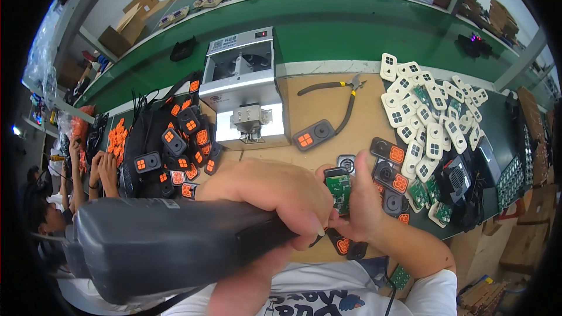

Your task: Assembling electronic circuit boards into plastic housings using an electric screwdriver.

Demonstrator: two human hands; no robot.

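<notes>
A: Start with the head view. How far open, the left hand?

B: Not open at all. Curled tightly around a chunky black tool, with the fingers folded over its narrower end and the bulky end toward the lower left.

A: And at the tip of the tool?

B: Hidden behind the fingers. Cannot tell whether touching anything.

A: Now for the right hand.

B: Partly closed, grasping a small green circuit board by its edges, with the thumb raised along the right side. Held upright in front of the chest, just right of the left hand.

A: Near the right hand, on the surface?

B: Black remotes with orange buttons, close beside the thumb. Farther right, a heap of white remotes, with loose green boards at its near edge.

A: Beyond the hands?

B: A silver machine, pliers with the handles spread, and a single black remote, just beside one handle.

A: Over to the left?

B: Another pile of black remotes, beside the machine. Past that, orange pieces, near a co-worker's hands.
</notes>
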